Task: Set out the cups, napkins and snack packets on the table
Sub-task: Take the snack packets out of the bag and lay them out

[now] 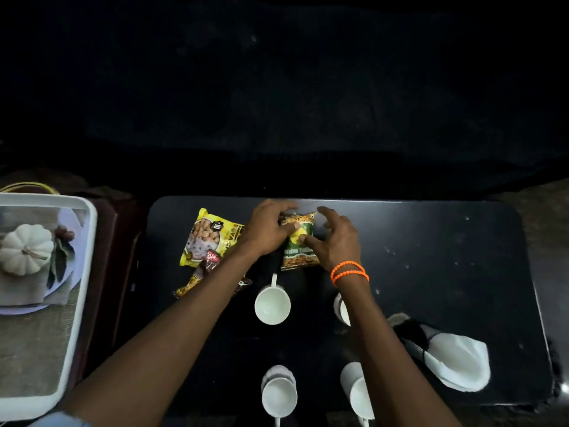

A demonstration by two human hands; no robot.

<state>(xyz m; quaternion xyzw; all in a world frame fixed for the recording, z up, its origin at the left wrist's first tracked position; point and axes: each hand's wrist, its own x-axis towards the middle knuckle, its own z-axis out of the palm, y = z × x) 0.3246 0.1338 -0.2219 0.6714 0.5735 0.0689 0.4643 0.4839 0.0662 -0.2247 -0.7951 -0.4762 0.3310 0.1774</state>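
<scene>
Both hands meet on a green-and-orange snack packet (300, 251) near the far edge of the black table (431, 257). My left hand (268, 229) grips its upper left corner, and my right hand (334, 241) pinches its right side with thumb and fingers. A yellow snack packet (209, 235) lies to the left, with a dark brown packet (204, 272) below it, partly under my left forearm. Several white cups stand nearer me: one (272, 305) in the middle, one (341, 308) half hidden by my right arm, two at the front (279, 391) (358, 392). White napkins (455, 362) lie at the right.
A white tray (83, 272) printed with a pumpkin picture sits on a brown stand left of the table. A dark patterned cloth (411, 334) lies by the napkins. Beyond the table's far edge everything is dark.
</scene>
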